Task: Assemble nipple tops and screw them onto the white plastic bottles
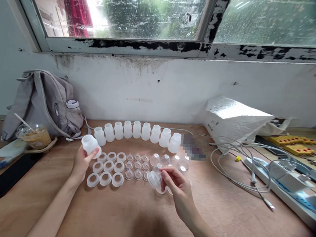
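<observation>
Holds a white bottle [89,144] tilted in the left hand [81,162], with the thumb pressed on the near side and the other fingers mostly out of sight behind; closed only as far as the bottle's width allows. Cannot tell whether touching the nearest of the white bottles in the arc [136,129], partly masked by the held one. Pinches a clear piece [153,179] with a ridged rim between thumb and forefinger of the right hand [179,186], with the remaining fingers curled in and partly hidden. Cannot make out the clear piece's full shape against the see-through things behind. Below and behind that hand, a cluster of clear domes [155,158], too overlapped and pale to count. To the left, three rows of small clear nipple-shaped parts [136,165], with one at the near right corner half covered by the held piece; farther left, white rings [105,179] in three rows, with the top left one partly behind the held bottle. Beyond the domes, a pixelated patch [194,147], unreadable. At the right, a power strip [281,188] running into a dark, blurred edge; both forearms cut off at the bottom.
</observation>
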Tool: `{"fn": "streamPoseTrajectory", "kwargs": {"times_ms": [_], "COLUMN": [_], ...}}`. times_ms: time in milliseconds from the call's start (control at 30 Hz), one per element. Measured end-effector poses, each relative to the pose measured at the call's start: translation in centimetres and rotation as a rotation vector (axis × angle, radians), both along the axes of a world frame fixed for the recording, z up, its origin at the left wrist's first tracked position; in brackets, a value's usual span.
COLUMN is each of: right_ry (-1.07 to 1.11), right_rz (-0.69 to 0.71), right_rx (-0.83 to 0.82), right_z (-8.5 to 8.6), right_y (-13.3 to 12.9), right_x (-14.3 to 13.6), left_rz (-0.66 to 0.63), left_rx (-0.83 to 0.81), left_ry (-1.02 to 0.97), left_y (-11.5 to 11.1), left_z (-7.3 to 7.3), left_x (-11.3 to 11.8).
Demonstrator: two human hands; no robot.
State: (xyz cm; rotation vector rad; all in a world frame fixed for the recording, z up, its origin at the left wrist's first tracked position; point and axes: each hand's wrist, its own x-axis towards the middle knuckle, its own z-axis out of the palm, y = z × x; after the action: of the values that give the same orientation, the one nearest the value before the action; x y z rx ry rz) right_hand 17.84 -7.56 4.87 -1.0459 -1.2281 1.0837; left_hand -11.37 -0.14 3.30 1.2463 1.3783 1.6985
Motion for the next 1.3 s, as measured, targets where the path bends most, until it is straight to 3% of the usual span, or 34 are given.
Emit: {"fn": "streamPoseTrajectory", "kwargs": {"times_ms": [133, 267, 533, 833, 1100, 1300], "right_ry": [-0.200, -0.551, -0.738, -0.839, -0.802, -0.747], "right_rz": [0.090, 0.214, 0.259, 0.338, 0.379, 0.362], "right_rx": [0.090, 0.310, 0.364, 0.273, 0.267, 0.269], "right_z": [-0.7, -2.0, -3.5, -3.6, -3.6, -3.9], "right_y": [-0.9, -1.6, -2.0, -2.1, -2.3, -2.3], "right_x": [-0.8, -1.6, -2.5, -2.7, -2.7, -2.8], "left_rz": [0.155, 0.186, 0.169, 0.340, 0.341, 0.337], "left_rx": [-0.059, -0.084, -0.156, -0.241, -0.268, -0.267], "left_ry": [0.029, 0.042, 0.213, 0.604, 0.832, 0.845], "left_y": [2.3, 3.2, 3.6, 3.5, 3.2, 3.4], "left_z": [-2.9, -4.2, -5.1, -4.4, -4.3, -4.5], "left_x": [-3.1, -3.9, -4.1, -5.1, -4.7, -4.8]}}
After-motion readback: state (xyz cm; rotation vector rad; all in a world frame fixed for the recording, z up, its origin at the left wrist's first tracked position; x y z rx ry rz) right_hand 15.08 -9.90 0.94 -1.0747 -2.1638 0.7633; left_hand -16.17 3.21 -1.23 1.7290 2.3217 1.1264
